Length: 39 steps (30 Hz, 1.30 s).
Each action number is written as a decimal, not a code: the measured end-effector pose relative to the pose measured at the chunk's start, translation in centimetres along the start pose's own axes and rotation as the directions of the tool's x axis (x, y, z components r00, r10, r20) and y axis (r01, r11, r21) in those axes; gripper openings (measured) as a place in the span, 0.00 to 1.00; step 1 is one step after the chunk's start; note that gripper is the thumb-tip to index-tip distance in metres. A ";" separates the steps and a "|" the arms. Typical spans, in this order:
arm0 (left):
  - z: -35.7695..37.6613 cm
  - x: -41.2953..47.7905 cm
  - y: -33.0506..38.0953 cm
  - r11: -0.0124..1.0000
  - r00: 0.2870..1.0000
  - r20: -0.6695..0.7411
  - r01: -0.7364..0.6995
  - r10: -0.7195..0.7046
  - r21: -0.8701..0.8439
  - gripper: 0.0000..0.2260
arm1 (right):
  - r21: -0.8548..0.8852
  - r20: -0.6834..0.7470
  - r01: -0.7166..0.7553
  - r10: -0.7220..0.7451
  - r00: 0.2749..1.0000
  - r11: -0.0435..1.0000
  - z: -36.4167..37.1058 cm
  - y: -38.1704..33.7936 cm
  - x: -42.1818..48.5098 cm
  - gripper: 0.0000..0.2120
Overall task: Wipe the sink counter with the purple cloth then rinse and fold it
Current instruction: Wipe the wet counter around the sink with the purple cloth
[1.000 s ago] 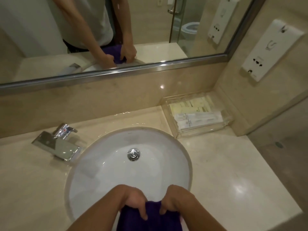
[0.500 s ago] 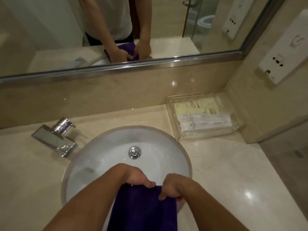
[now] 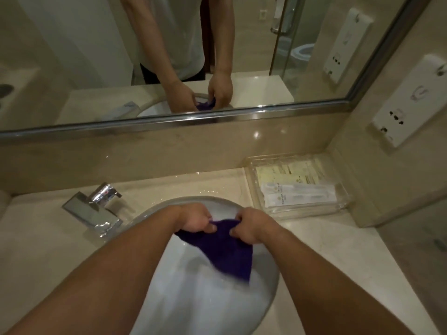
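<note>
The purple cloth (image 3: 227, 247) hangs over the white round sink (image 3: 266, 286), bunched at its top edge. My left hand (image 3: 194, 218) grips the cloth's upper left part, and my right hand (image 3: 251, 226) pinches its upper right part. Both hands are close together above the middle of the basin. The cloth's lower corner droops to the right inside the bowl. The beige sink counter (image 3: 326, 262) surrounds the basin, with water drops behind it.
A chrome faucet (image 3: 96, 209) stands at the basin's left rim. A clear tray (image 3: 297, 187) of packaged toiletries sits at the back right corner. A mirror (image 3: 169, 56) runs along the back wall, and a white socket panel (image 3: 408, 102) is on the right wall.
Both hands have moved forward from the sink's near rim to over its middle, carrying the cloth. The cloth, earlier stretched flat between them, is now bunched with the hands closer together.
</note>
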<state>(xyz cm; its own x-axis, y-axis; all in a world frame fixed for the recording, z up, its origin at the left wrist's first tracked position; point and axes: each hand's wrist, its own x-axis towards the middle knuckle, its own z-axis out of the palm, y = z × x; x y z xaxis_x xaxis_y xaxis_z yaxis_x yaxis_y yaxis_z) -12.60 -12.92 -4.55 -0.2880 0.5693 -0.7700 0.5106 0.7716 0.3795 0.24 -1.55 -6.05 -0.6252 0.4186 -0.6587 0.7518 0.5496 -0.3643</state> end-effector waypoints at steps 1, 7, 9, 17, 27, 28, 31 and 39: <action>-1.1 -0.2 0.3 1.000 0.998 -0.063 -0.008 0.008 0.000 0.10 | 0.025 -0.045 0.016 -0.015 0.999 1.000 -1.1 -0.7 0.2 0.13; -5.6 0.1 1.3 1.000 0.983 -0.185 0.008 -0.004 0.025 0.14 | 0.008 -0.117 0.065 -0.063 0.991 0.998 -5.6 -3.4 1.8 0.09; -6.0 0.7 0.9 0.999 0.981 -0.192 0.014 -0.007 0.034 0.14 | -0.042 -0.122 0.065 -0.069 0.990 0.997 -6.1 -3.7 2.6 0.10; -4.6 7.6 -0.8 0.999 0.463 -0.886 0.002 0.031 0.037 0.13 | -0.098 -0.696 0.144 -0.171 0.697 0.985 -4.3 -4.6 8.4 0.18; 4.1 13.0 -5.2 0.923 0.552 -0.764 -0.025 0.333 0.384 0.21 | -0.307 -0.566 0.246 -0.384 0.730 0.919 4.5 -1.4 11.7 0.28; 4.1 13.2 -5.2 0.910 0.558 -0.745 -0.047 0.366 0.412 0.22 | -0.284 -0.525 0.244 -0.364 0.769 0.927 4.0 -1.5 11.8 0.30; 3.9 13.9 -4.9 0.891 0.622 -0.666 -0.122 0.412 0.437 0.25 | -0.329 -0.424 0.183 -0.318 0.848 0.926 3.0 -1.4 12.1 0.31; 3.0 15.4 -4.3 0.847 0.651 -0.580 -0.196 0.490 0.494 0.24 | -0.335 -0.496 0.137 -0.298 0.816 0.932 4.2 -0.9 12.2 0.30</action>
<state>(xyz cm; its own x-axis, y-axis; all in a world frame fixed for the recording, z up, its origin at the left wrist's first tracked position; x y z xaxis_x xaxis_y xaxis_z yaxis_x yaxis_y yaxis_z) -16.78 -8.36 -19.60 -0.4075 0.9130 -0.0177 0.8894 0.4012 0.2191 -7.15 0.01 -16.57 -0.8379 0.5362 -0.1021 0.5450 0.8118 -0.2095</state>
